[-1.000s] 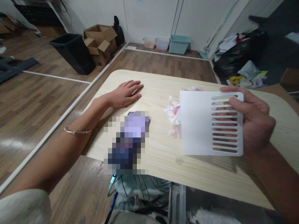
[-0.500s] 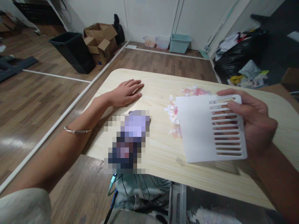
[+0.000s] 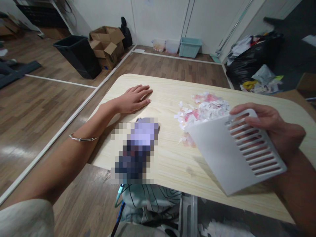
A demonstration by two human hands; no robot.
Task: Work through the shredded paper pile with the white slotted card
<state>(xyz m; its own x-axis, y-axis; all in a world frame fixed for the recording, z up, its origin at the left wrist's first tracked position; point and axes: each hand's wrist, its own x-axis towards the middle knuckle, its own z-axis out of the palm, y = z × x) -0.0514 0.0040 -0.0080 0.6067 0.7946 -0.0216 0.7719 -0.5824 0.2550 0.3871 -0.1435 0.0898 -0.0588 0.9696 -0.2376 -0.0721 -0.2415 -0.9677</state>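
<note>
In my right hand [image 3: 278,131] is a flat white plastic scraper [image 3: 219,148] with a row of slots along one side. I grip it by the slotted upper corner, thumb on the near face, and it is tilted above the table. Just behind its far edge lies a pile of small paper scraps [image 3: 212,108], white and pink, partly hidden by the scraper. My left hand [image 3: 134,98] rests flat on the table, fingers stretched out and holding nothing. Nearer to me lies a blurred-out phone-like object [image 3: 144,131], with a cable [image 3: 120,191] below it.
The light wooden table [image 3: 170,158] has rounded corners. Under its front edge is a bin [image 3: 189,214] beside more paper scraps [image 3: 224,228]. Beyond stand a black bin [image 3: 79,57], cardboard boxes [image 3: 108,46], a teal tub [image 3: 190,47] and black bags [image 3: 254,56].
My right hand has turned the scraper, its lower end swinging toward me and to the right. More of the scrap pile shows now. My left hand stays in place.
</note>
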